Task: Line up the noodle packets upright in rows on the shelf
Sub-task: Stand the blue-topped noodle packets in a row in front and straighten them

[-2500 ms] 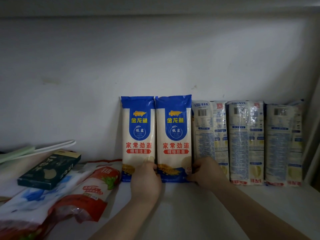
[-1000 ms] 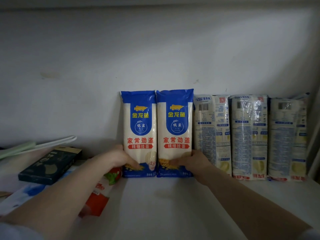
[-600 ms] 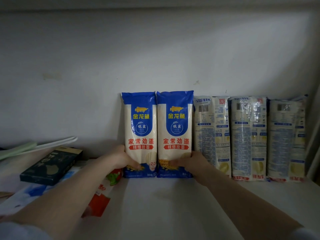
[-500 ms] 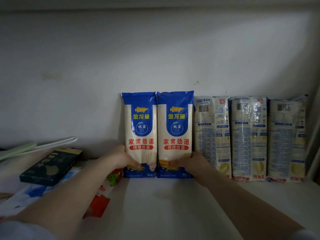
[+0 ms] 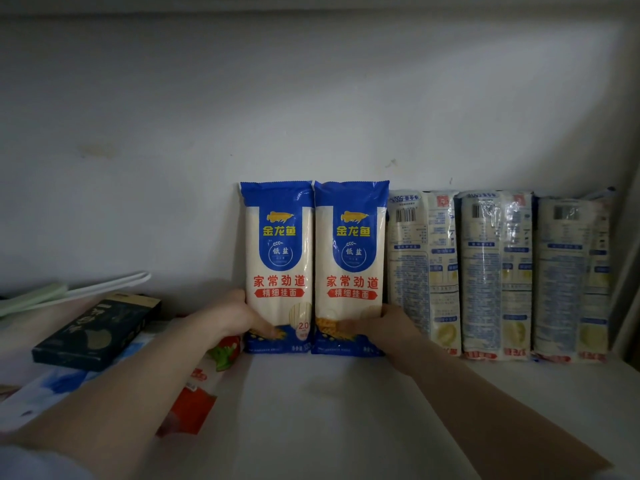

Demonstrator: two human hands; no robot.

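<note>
- Shelf (image 5: 329,403) left end: dark box (image 5: 98,329) and flat bags (image 5: 194,386), clear of the row.
- Left hand (image 5: 232,317) grips left blue packet (image 5: 278,268) low on its outer edge, thumb across the front.
- Right hand (image 5: 384,323) grips right blue packet (image 5: 349,268) the same way.
- Both upright at the back edge, touching the pale packets (image 5: 495,275).
- Squeeze inward, bases flush, then let go slowly.

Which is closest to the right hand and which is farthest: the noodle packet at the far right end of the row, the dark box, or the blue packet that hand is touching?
1. Blue packet: the right hand rests on its lower right edge.
2. Far-right noodle packet: at the row's right end, away to the hand's right.
3. Dark box: lying flat at the shelf's left, beyond the left hand.
</note>
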